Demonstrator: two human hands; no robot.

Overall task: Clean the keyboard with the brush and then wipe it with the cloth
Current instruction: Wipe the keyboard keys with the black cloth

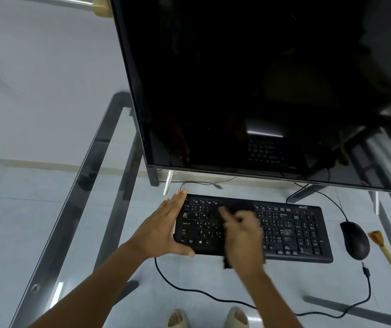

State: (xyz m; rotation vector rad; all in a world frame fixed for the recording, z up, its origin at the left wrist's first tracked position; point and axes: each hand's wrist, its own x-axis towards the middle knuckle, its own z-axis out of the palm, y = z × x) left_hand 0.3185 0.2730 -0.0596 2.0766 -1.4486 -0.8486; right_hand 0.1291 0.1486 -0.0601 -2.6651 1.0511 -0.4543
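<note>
Large dark monitor [248,91] behind black wired keyboard [293,230] on glass desk [76,197]. Left hand [163,228] braces keyboard's left end, fingers straight. Right hand [241,242], blurred, fingers clenched on dark cloth [228,262] over keyboard's middle. Wooden-handled brush [389,254] lies right of keyboard: brushing likely done, wiping underway.
</note>
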